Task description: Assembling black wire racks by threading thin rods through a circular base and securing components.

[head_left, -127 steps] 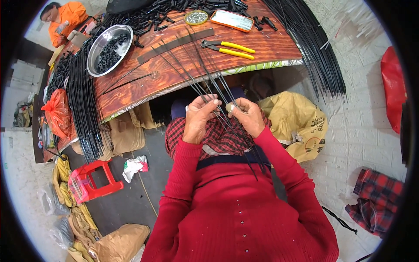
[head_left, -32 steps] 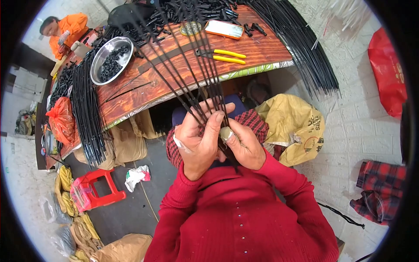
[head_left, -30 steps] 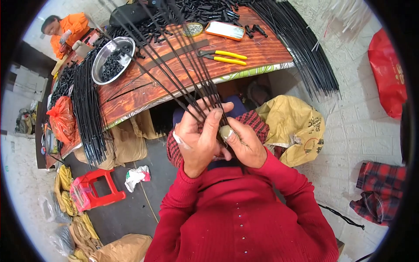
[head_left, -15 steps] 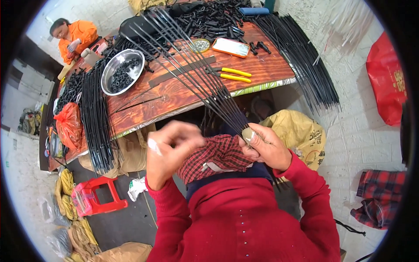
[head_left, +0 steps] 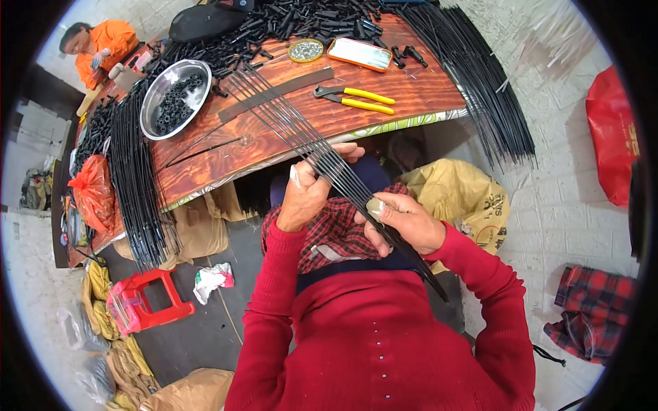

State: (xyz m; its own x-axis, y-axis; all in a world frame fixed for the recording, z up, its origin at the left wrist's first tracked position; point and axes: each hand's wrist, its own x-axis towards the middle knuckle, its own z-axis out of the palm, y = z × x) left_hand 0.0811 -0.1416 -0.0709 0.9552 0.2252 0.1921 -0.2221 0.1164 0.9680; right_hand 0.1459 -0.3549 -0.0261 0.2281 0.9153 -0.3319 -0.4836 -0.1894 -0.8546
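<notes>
A bundle of thin black rods (head_left: pixel 295 127) fans out from my lap up across the wooden table (head_left: pixel 274 137). My right hand (head_left: pixel 404 222) is closed around the lower part of the bundle, whose ends stick out past my right side. My left hand (head_left: pixel 308 188) pinches the rods higher up, near the table's edge, fingers spread among them. Both hands are above a red checked cloth (head_left: pixel 329 233) on my lap.
On the table lie yellow-handled pliers (head_left: pixel 356 99), a steel bowl of black parts (head_left: pixel 175 96), a small round tin (head_left: pixel 306 49), an orange-rimmed tray (head_left: pixel 360 53), loose black pieces and more rod bundles (head_left: pixel 480 75). A person in orange (head_left: pixel 96 48) sits far left. A red stool (head_left: pixel 144 305) stands below.
The rod bundle swung from pointing straight up to slanting left across the table. My left hand came off the bundle, then took hold again higher up. My right hand kept its grip.
</notes>
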